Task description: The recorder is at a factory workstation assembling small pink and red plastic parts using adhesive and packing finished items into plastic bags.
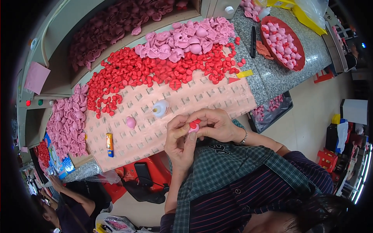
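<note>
My left hand (180,143) and my right hand (219,123) meet in front of my chest, at the near edge of the bench. Between their fingertips is a small pink toy figure part (192,129) with red pieces on it; both hands pinch it, and fingers hide much of it. Just beyond them a small white squeeze bottle (159,108) with a thin nozzle stands on the pink covered worktop (143,134). Further left lies a single round pink piece (131,122). A yellow-and-blue tube (110,145) is near the worktop's left front.
Many glossy red pieces (132,72) spread across the back. Heaps of pink shell parts (190,37) lie behind and at left (68,124). A red bowl (301,62) holds pink-and-red pieces at right. A black crate (288,101) sits below; another person (77,206) works at lower left.
</note>
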A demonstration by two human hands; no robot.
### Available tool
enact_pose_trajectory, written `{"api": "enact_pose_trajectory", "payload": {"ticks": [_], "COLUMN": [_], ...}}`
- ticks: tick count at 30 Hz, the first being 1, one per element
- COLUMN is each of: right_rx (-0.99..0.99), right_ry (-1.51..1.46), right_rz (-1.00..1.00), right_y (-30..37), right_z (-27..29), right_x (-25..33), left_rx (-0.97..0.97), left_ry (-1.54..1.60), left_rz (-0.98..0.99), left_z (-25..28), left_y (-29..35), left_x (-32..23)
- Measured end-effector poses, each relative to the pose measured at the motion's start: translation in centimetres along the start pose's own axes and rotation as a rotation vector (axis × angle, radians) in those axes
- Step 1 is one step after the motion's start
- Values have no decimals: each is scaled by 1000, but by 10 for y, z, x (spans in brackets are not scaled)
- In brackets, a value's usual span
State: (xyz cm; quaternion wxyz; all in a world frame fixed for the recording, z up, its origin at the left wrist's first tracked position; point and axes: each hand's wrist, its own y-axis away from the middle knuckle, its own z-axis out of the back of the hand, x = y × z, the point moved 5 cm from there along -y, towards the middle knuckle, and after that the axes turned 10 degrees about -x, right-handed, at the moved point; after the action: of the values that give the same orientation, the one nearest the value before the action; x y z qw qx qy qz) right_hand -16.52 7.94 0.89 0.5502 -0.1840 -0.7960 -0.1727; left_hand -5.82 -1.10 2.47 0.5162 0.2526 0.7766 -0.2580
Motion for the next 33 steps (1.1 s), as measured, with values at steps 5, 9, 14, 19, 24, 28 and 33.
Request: {"api": "enact_pose_trajectory", "payload": {"ticks": [5, 9, 14, 19, 24, 28, 33], "right_rx": [-1, -14, -14, 2, -12, -47, -124], "right_ry": [-5, -54, -153, -182, -185, -186, -156], "right_rz": [16, 22, 92, 71, 58, 71, 222], "right_y": [0, -4, -6, -6, -10, -8, 5], "right_z": [0, 1, 3, 0, 1, 9, 33], "right_x": [5, 7, 5, 5, 7, 18, 36], "left_rx": [9, 21, 29, 25, 14, -46, -57], "left_ry": [3, 17, 31, 34, 29, -19, -131], "left_rz": [-14, 7, 30, 35, 25, 18, 10], "left_z": [-1, 0, -1, 4, 4, 1, 1], "left_y": [-1, -2, -1, 1, -1, -3, 1], "left_x": [0, 1, -1, 2, 1, 0, 5]}}
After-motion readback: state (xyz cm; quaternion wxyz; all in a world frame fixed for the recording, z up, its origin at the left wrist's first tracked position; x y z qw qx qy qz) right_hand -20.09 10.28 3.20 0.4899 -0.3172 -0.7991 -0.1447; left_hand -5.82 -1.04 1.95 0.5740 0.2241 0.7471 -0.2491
